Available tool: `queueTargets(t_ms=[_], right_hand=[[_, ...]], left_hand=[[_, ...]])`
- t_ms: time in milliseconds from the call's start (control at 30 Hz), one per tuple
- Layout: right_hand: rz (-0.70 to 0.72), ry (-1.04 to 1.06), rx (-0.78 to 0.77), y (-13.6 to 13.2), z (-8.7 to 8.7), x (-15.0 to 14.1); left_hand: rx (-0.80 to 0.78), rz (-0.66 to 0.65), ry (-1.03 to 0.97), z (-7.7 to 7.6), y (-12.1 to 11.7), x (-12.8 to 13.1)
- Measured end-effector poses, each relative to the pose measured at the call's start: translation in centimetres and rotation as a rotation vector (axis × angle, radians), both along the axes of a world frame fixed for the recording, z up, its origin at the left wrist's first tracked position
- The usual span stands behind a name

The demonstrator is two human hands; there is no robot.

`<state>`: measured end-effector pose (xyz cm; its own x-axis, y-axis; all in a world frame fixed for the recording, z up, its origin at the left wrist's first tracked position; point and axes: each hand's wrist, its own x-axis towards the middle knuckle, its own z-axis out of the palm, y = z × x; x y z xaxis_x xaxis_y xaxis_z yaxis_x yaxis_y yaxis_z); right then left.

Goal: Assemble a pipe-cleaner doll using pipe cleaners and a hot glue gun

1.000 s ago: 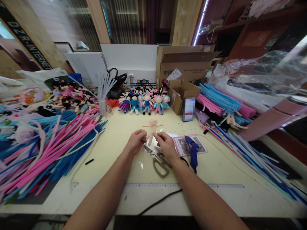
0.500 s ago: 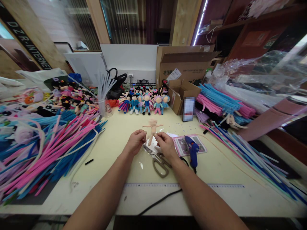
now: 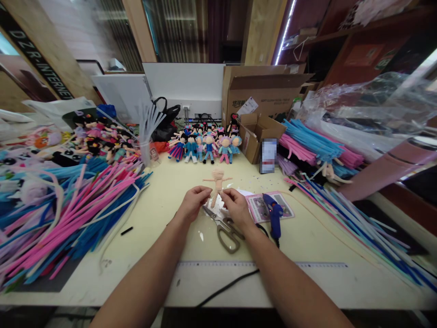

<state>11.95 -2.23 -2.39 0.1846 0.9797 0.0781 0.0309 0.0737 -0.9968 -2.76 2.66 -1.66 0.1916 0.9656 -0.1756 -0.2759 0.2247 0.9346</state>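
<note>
A small beige pipe-cleaner doll stands upright over the table, its arms stretched sideways and its legs pointing down. My right hand pinches the doll's leg on the right side. Close by the other leg, my left hand is closed with thumb and fingertips together; whether it grips the leg or something tiny is too small to tell. Beneath my hands lie scissors with grey-brown handles, partly covered by my right hand. A blue glue gun rests on a pink-edged printed card to the right.
Pink and blue pipe cleaners heap up at left, and more strips lie at right. Finished dolls stand at the back beside a small carton and a phone. A ruler and black cable cross the front.
My left hand has shifted slightly right, bringing its fingertips closer to the doll. My right hand and the doll have hardly moved.
</note>
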Motion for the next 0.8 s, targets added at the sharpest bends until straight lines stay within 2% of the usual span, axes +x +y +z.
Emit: queueTargets(t_ms=[233,533,800], right_hand=[[0.001,-0.002,0.009,0.1,-0.2,0.0],[0.003,0.005,0.025,0.0,0.0,0.0],[-0.006,-0.004,0.028,0.0,0.1,0.0]], left_hand=[[0.057,0.051,0.068,-0.3,0.0,-0.1],[0.174,0.078,0.283,-1.1,0.4,-0.3],[0.174,0.077,0.381,-0.5,0.1,0.1]])
